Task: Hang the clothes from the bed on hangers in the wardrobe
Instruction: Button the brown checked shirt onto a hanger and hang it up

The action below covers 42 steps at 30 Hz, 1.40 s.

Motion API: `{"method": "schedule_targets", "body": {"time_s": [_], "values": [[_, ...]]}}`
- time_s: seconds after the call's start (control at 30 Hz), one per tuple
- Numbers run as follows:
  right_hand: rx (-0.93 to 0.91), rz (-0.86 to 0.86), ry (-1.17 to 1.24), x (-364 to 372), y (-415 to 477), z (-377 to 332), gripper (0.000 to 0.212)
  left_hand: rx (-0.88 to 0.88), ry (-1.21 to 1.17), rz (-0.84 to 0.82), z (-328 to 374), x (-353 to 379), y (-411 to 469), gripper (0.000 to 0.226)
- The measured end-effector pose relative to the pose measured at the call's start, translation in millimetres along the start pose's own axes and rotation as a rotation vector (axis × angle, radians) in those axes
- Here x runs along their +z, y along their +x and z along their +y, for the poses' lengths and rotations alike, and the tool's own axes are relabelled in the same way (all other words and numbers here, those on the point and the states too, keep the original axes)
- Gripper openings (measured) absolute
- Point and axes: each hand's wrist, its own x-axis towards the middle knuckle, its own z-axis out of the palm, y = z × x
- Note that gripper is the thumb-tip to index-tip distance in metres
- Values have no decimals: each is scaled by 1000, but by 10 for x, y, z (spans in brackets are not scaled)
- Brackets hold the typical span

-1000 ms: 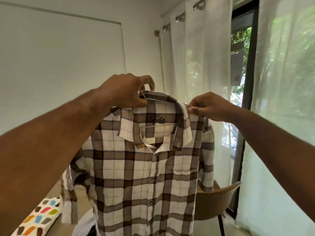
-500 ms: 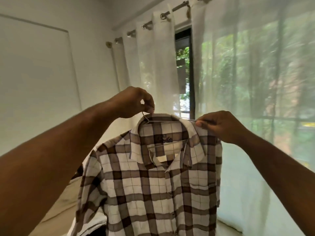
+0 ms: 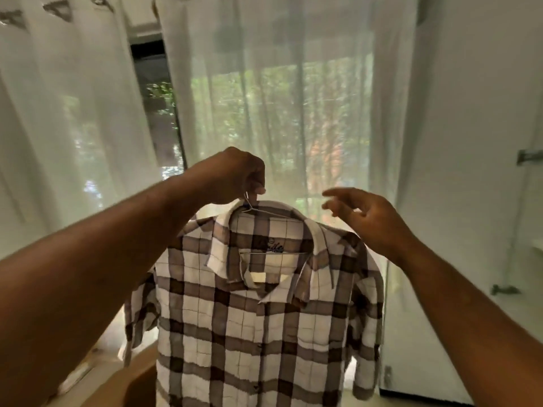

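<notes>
Plaid shirt [image 3: 258, 318] hangs on thin wire hanger [image 3: 266, 212], directly below left hand [image 3: 235, 177], collar just under its knuckles. Left hand: fingers curled tight round hanger's neck, arm stretched forward and raised. Shirt front faces camera, buttoned, sleeves hanging at both sides. Right hand [image 3: 370, 218]: holds nothing, fingers spread and loosely bent, blurred, beside collar and just above shirt's shoulder; contact with cloth cannot be told. Right forearm angled up from lower right. Sheer white curtain [image 3: 293, 98] beyond both hands.
</notes>
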Motion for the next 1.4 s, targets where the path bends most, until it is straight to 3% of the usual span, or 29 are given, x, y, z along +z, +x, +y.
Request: {"method": "schedule_targets", "body": {"time_s": [0.1,0.2,0.33,0.53,0.73,0.83,0.97,1.07,1.3,1.4], "values": [[-50,-129,-102,-200,233,17,38,91,-55,-45,222,313,545,9],[-6,-203,-262,-312,433,203,30,143,-67,-1,391,514,967,13],[73,-138,-307,-622,600,572,26,276,-138,65,605,827,1400,22],[188,-27,-387,-1115,825,1009,25,430,-83,197,1162,1246,2265,13],[265,78,-636,-1856,895,1239,46,641,-219,186,1475,1433,3112,11],[348,161,-680,-2241,881,1287,39,679,-346,183,1641,1526,3542,11],[358,329,-763,-2534,881,1487,27,787,-389,203,2137,1688,4009,12],[382,360,-806,-2702,901,1592,24,859,-339,277,2555,1810,4260,9],[473,479,-857,-3556,609,1696,23,972,-467,309,3386,1961,4990,4],[522,470,-960,-4002,541,1747,34,1016,-469,367,3827,1988,5246,4]]}}
